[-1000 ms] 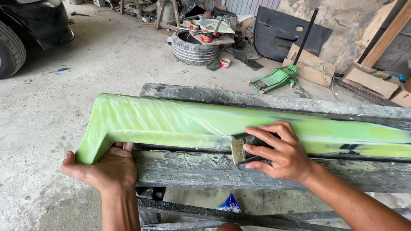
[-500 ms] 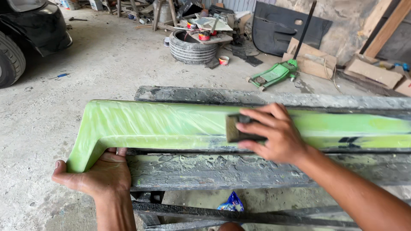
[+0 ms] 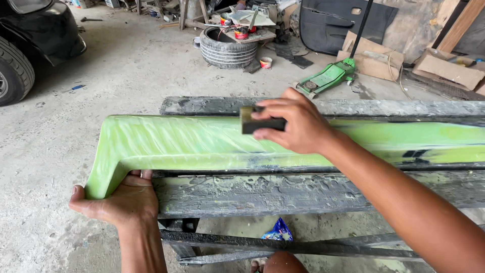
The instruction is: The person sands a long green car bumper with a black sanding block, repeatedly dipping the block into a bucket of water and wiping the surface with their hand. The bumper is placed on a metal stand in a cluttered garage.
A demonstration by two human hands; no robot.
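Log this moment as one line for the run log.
left hand: grips green panel end | right hand: presses sanding block on panel top | panel: rests on planks

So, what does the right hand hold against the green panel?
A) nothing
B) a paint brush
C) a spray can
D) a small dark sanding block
D: the right hand presses a small dark sanding block on the upper part of the green panel, its fingers wrapped over the block.
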